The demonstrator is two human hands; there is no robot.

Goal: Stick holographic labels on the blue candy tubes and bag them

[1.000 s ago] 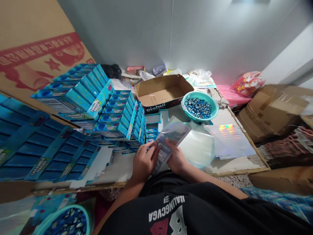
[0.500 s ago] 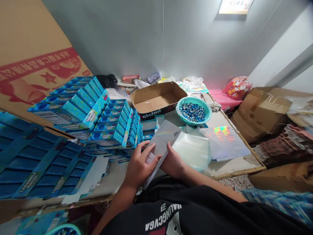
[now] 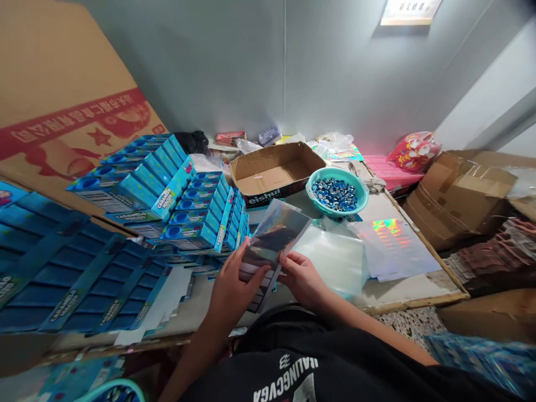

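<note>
- Carton [image 3: 58,61] at 10 o'clock stands close behind the blue packs [image 3: 154,170]; whether it props them is unclear.
- Basin [image 3: 109,384], low toward 7 o'clock, has blue pieces in it, partly cut off from view.
- Packs, at 9 o'clock, rise in tiers, probably to save room on the counter [image 3: 199,301].
- Left hand [image 3: 234,279], at 7 o'clock, is clamped on the film [image 3: 274,234], thumb on its face, seemingly to steady it.
- Film lies tilted between both hands, just below the clock's centre.
- Box [image 3: 264,197], at 12 o'clock, is open-topped.
- Right hand [image 3: 302,273], at 5 o'clock, has its grip pinched on the film's right edge, likely keeping the layers aligned.
- Bowl [image 3: 311,195], toward 3 o'clock, holds blue and silver pieces [image 3: 335,194], apparently within easy reach.
- Foil [image 3: 402,259], at 4 o'clock, lies flat.
</note>
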